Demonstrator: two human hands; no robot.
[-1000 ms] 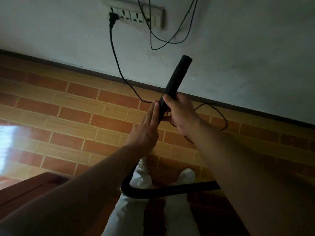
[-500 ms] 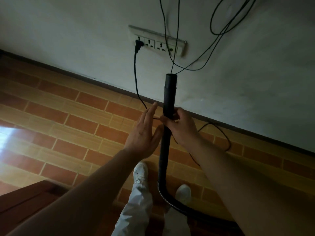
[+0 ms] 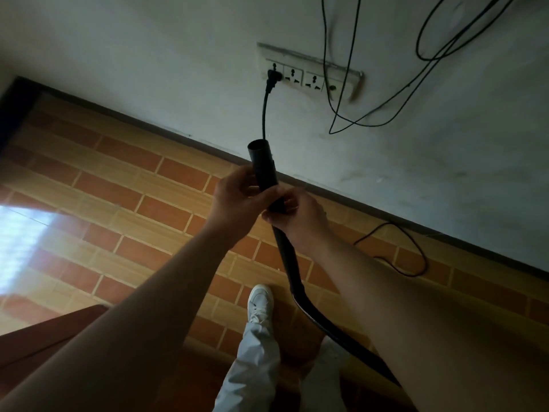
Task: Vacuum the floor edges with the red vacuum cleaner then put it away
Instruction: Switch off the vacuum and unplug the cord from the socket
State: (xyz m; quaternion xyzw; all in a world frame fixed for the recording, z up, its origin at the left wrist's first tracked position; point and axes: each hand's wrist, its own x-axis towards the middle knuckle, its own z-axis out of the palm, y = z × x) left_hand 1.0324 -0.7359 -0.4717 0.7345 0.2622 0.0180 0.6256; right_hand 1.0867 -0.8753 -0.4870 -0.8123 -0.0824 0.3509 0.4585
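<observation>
As the left hand [image 3: 234,200] and right hand [image 3: 300,215] curl fingers round the black plastic vacuum tube [image 3: 263,165], a careless swing could snag the black plugged-in cord [image 3: 263,114]

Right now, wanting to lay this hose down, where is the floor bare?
Bare tiles lie left of the hose, between skirting and wooden furniture. Right is crowded: a black cord loops on the floor, and a shoe stands by the hose.
</observation>
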